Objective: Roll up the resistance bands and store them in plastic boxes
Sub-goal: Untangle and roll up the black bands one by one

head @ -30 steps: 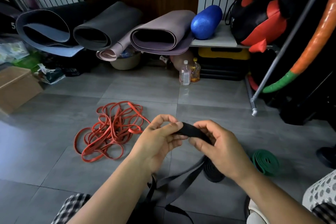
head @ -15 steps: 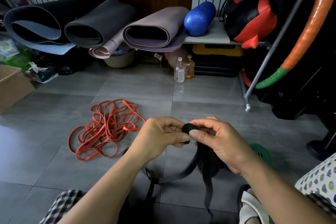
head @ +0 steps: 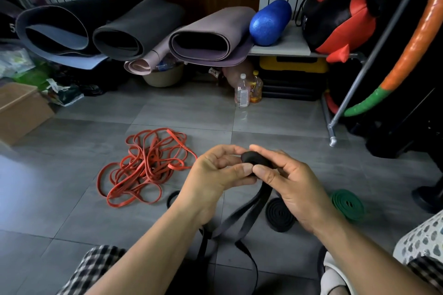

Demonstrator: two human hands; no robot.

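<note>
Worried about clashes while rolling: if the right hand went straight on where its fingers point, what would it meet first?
The black band roll that the right hand pinches, then at once the left hand gripping its other side; depth between them is unclear.

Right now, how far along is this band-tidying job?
Early to midway. Done: a black coil and a green coil lie rolled on the floor. In hand: the left hand and right hand pinch a small black roll, most of that band trailing loose below. Left: the red bands sit in a tangle, and no plastic box is in view, so nothing looks stored yet.
</note>
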